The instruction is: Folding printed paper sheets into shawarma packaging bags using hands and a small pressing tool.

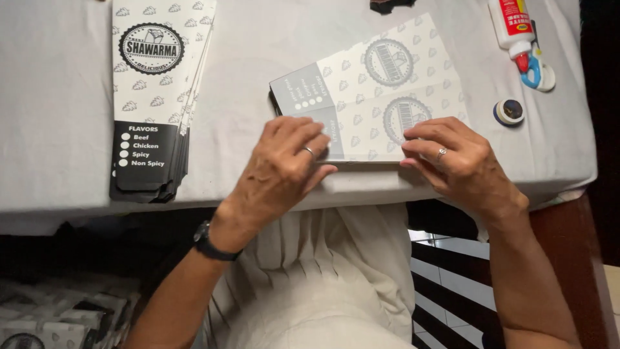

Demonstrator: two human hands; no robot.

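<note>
Grey-printed card, a flat unfolded food sleeve (371, 97) with round emblems and a scatter of small motifs, lies near the front edge of the white-covered table (58, 97), its dark panel end turned toward the left. Both hands rest on its near edge. The left hand (284, 169), with a ring and a black wristwatch (210, 243), lies palm down over the dark corner, fingers (303, 132) spread and flat, pressing rather than gripping. The right hand (462, 161), also ringed, bears down with bent fingers (429, 137) beside the lower emblem; nothing is pinched between them that I can see.

Judging from the pose, a fold or seam along the near edge is being pressed flat. To do that well, I would keep the left hand anchoring the corner so the sheet cannot skew, and draw the right fingertips along the crease with even pressure, keeping the edges square to one another.

A stack of finished sleeves (158, 97), white above and black below, lies well apart to the left. At the far right stand a glue bottle (513, 29) with a red nozzle, blue-handled scissors (537, 68) just beside it, and a small round cap (509, 111) nearer the sheet.
</note>
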